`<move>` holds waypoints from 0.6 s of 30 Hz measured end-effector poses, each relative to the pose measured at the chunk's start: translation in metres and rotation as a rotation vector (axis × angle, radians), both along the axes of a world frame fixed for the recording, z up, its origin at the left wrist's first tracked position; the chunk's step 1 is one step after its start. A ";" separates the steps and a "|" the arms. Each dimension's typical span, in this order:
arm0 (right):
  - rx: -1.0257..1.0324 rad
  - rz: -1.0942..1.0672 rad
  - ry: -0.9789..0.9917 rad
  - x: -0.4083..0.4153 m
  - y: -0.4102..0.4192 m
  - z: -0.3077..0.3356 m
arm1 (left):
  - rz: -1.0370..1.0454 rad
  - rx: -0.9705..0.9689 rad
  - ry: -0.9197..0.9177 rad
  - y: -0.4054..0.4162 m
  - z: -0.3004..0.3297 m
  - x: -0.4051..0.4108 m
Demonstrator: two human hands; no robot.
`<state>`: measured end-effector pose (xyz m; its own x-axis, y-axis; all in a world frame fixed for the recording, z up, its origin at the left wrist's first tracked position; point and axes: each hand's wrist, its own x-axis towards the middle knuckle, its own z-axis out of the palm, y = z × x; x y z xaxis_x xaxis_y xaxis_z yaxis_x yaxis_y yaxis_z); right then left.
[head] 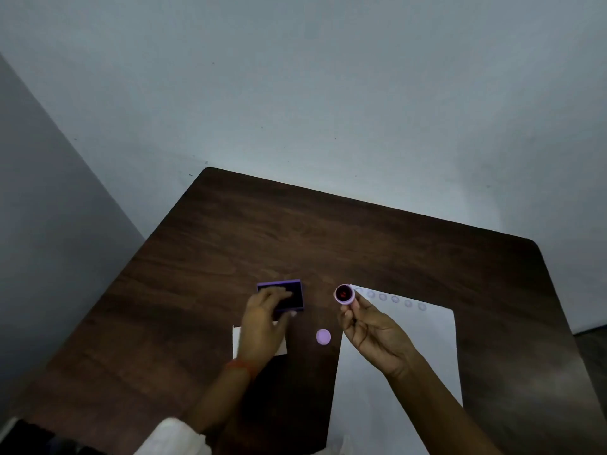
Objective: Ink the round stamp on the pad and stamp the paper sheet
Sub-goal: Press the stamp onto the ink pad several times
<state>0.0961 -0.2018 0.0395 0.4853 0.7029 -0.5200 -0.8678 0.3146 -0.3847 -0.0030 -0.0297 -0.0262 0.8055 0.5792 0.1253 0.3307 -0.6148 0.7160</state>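
Observation:
My right hand holds a small round lilac stamp by its body, tilted so its dark inked face with a red mark points up toward me. It hovers at the top left corner of the white paper sheet, which carries a row of several faint round prints along its top edge. My left hand rests on the open purple ink pad, fingers on its dark surface and thumb at its near edge.
A round lilac cap lies on the dark wooden table between my hands. A white card or lid pokes out under my left hand. Pale walls close in behind and to the left.

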 end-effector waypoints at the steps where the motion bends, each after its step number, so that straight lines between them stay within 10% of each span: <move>1: 0.012 -0.001 0.006 0.000 0.003 0.001 | 0.055 0.021 0.001 0.013 0.001 -0.003; 18: -0.240 0.162 -0.249 0.011 0.050 -0.011 | -0.167 -0.135 0.241 0.075 -0.032 -0.006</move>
